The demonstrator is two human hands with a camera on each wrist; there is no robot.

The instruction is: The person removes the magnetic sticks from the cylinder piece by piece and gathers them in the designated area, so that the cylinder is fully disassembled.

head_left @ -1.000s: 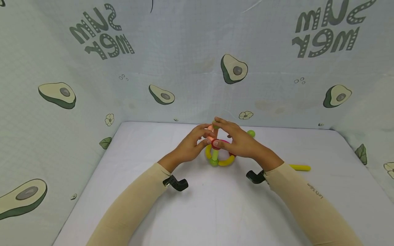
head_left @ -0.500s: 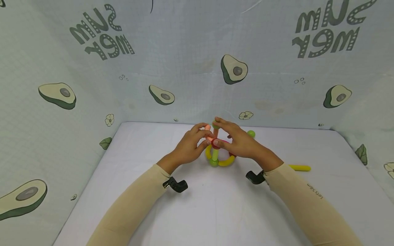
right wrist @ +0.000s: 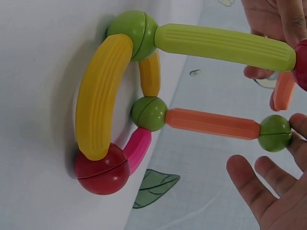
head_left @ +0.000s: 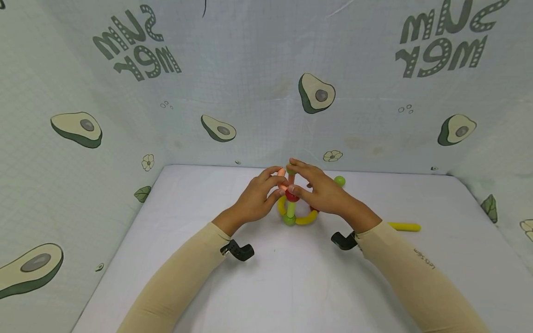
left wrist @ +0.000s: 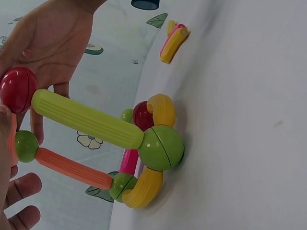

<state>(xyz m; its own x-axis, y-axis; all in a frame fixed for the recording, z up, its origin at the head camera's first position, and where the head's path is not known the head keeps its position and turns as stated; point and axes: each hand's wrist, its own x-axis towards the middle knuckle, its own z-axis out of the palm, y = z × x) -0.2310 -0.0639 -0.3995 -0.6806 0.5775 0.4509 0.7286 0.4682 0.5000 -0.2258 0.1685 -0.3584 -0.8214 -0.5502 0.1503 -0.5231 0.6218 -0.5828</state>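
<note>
A toy frame of ridged sticks and balls stands on the table, its ring base made of curved yellow sticks (right wrist: 100, 96) and a pink stick (right wrist: 137, 149). From the ring rise a lime stick (left wrist: 86, 120) topped by a red ball (head_left: 292, 196) and an orange stick (right wrist: 213, 123) topped by a green ball (right wrist: 274, 133). My left hand (head_left: 255, 196) pinches a loose-ended orange stick (head_left: 281, 173) beside the red ball. Spanning the frame's top, my right hand (head_left: 325, 187) has its thumb against the red ball and fingertips at the green one.
Beyond my right hand a separate green ball (head_left: 339, 181) shows. A yellow stick (head_left: 405, 227) lies by the right sleeve, partly hidden. In the left wrist view, yellow and pink sticks (left wrist: 175, 42) lie farther along the table. A printed cloth wall rises behind the table.
The orange stick in my left hand has swung slightly left, away from the green ball. My right thumb has shifted up, so more of the red ball shows. The ring base has stayed put.
</note>
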